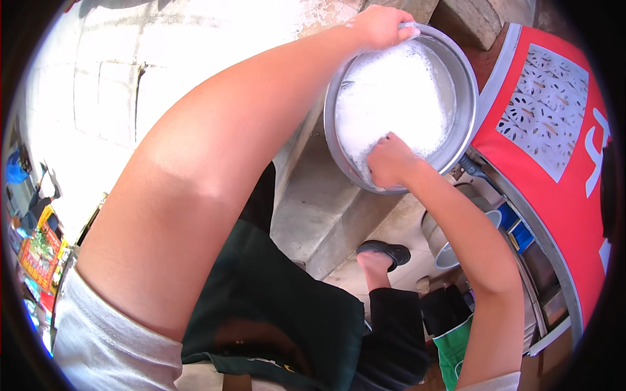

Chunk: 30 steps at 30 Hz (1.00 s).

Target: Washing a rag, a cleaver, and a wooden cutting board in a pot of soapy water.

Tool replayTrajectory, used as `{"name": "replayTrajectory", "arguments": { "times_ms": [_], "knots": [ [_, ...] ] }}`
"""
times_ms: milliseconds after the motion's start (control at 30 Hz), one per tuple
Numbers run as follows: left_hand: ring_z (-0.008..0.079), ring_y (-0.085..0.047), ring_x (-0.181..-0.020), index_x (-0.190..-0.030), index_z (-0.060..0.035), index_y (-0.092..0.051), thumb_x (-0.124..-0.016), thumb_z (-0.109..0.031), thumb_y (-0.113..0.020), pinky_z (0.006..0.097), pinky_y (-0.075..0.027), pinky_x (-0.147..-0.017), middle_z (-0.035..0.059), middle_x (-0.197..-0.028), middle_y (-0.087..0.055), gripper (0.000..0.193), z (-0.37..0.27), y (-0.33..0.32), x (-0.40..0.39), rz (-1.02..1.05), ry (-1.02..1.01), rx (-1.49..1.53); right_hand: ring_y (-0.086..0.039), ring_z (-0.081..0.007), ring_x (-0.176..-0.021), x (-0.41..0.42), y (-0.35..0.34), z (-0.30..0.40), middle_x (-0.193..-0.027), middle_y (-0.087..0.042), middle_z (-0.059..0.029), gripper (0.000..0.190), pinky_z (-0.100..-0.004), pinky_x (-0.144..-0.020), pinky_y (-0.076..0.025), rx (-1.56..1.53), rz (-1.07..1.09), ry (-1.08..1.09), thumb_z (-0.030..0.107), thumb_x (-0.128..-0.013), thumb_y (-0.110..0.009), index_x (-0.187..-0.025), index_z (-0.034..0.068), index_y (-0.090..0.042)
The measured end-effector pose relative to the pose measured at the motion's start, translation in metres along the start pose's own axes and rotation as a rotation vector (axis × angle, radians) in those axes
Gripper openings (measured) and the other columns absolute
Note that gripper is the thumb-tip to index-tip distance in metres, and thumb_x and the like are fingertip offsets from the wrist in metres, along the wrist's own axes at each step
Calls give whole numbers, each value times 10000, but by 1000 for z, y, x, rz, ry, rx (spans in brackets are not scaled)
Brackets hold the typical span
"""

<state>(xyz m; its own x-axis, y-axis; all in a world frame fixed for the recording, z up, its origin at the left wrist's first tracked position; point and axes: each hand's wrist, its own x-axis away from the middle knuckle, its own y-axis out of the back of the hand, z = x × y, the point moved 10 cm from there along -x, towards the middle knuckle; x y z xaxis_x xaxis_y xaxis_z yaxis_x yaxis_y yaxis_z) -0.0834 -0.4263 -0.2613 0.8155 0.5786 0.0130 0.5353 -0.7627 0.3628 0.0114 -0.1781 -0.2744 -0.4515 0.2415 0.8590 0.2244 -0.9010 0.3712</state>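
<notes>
A round metal basin (467, 97) holds water under a thick layer of white suds (393, 93). My left hand (384, 27) grips its far rim, fingers wet with foam. Inside the near edge of the basin is my right hand (393, 161), its fingers curled down at the suds. Whether anything is in that hand is hidden. The basin is over concrete steps (318, 215); what supports it from below cannot be made out.
On the right stands a counter with a red printed panel (552, 171) bearing writing. A pale bucket (447, 256) and a green bag (452, 344) are beside it. A foot in a black clog (391, 251) rests below. Sunlit paving (107, 97) spreads left.
</notes>
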Motion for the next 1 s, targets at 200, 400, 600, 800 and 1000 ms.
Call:
{"name": "replayTrajectory", "arguments": {
  "times_ms": [200, 400, 600, 800, 1000],
  "knots": [
    [406, -641, -930, -994, -16, -661, -919, -320, -580, 466, -488, -818, 237, -954, -672, 323, -3, 5, -1, 4, 9, -69, -649, -417, -752, -32, 73, -26, -722, -657, -233, 236, -498, -786, -477, -388, -424, -77, 196, -706, -555, -672, 4, -688],
    [358, -657, -961, -1234, -169, -624, -931, -404, -565, 430, -511, -874, 149, -1036, -698, 388, 8, -5, 2, 99, 160, -163, -643, -411, -754, -32, 105, -90, -747, -667, -230, 235, -522, -777, -470, -554, -885, -340, 214, -729, -590, -669, 11, -692],
    [399, -645, -946, -1069, -29, -667, -909, -309, -589, 451, -492, -836, 232, -984, -678, 332, -9, 2, 0, 60, 9, -60, -671, -339, -841, -1, 114, -168, -784, -713, -139, 191, -471, -784, -467, -354, -1019, -754, 272, -731, -704, -747, 84, -730],
    [391, -643, -992, -1154, -26, -647, -898, -262, -596, 439, -496, -875, 238, -1051, -672, 352, -21, 3, -1, 110, -95, -142, -666, -311, -1002, 22, 68, -219, -1086, -696, -132, 237, -480, -885, -486, -312, -625, -931, 146, -849, -572, -1049, 100, -689],
    [378, -651, -988, -1132, -25, -658, -883, -267, -611, 430, -497, -880, 230, -1042, -678, 350, -20, 4, 0, 126, -10, -165, -649, -331, -1078, 36, 7, -221, -1116, -685, -170, 288, -473, -914, -497, -371, -369, -898, 105, -842, -538, -1084, 64, -689]
  ]
}}
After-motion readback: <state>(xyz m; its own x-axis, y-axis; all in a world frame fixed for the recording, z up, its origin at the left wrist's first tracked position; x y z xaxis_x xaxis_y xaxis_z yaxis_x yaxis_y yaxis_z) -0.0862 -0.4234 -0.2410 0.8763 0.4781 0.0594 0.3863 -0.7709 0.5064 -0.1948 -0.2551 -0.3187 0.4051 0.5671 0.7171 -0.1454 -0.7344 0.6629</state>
